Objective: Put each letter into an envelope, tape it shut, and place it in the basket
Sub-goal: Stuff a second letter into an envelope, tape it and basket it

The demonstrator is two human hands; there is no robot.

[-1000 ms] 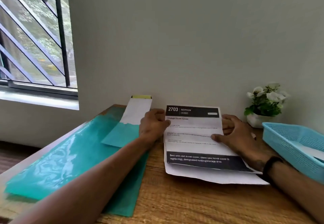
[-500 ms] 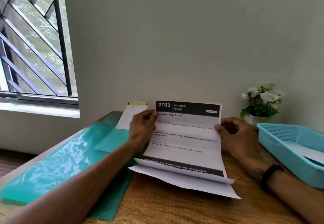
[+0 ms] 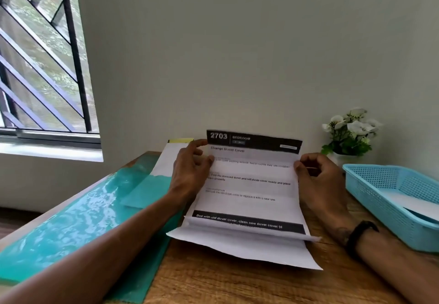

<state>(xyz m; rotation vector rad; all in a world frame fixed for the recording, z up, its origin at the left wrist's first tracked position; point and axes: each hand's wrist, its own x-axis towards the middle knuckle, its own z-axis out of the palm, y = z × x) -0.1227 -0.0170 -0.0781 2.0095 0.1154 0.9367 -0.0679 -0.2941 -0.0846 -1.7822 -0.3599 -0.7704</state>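
A printed letter (image 3: 249, 185) with black header and footer bands stands tilted up off the wooden table. My left hand (image 3: 190, 168) pinches its upper left edge and my right hand (image 3: 316, 175) pinches its right edge. Its lower part is folded under and rests on the table. Behind my left hand lies a white envelope (image 3: 166, 158) with a yellow strip at its far end, partly hidden. A blue mesh basket (image 3: 370, 185) sits at the right and holds a white envelope (image 3: 413, 204).
A glossy teal mat (image 3: 71, 220) covers the table's left side. A small pot of white flowers (image 3: 351, 132) stands against the wall behind the basket. A barred window is at the far left. Bare wood shows near the front edge.
The letter has been lifted from flat on the table to tilted upright, both hands now gripping its side edges. The view has shifted slightly.
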